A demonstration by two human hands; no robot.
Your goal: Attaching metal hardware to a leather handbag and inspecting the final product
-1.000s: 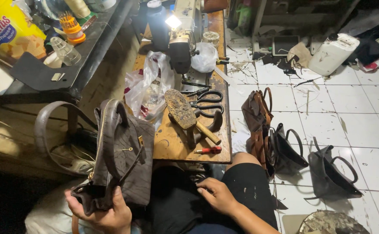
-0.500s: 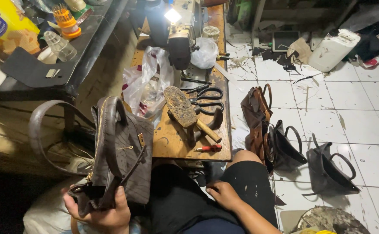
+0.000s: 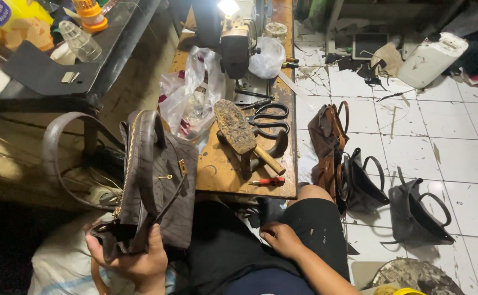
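Brown leather fills my left hand: fingers clamped round the bottom end of the handbag, thumb pressed up its side, the bag standing nearly upright beside my left knee. Its gold zip runs up the near edge, a small gold tab hangs on the front, and one long strap loops out to the left, well clear of the body.

My right hand lies on my lap against the black shorts, fingers loosely curled, gripping nothing.

Straight ahead sits the wooden desk, the handbag's top just beside its left corner. On it: a worn iron shoe last on a wooden handle, black scissors just beside that, a red screwdriver near the front edge, and a crumpled clear plastic bag to the left. Further back stands a sewing machine with its lamp lit.

Over on the white tiled floor to my right, a brown bag slumps against the desk side, with two dark bags near it. A white jerrycan lies further off.
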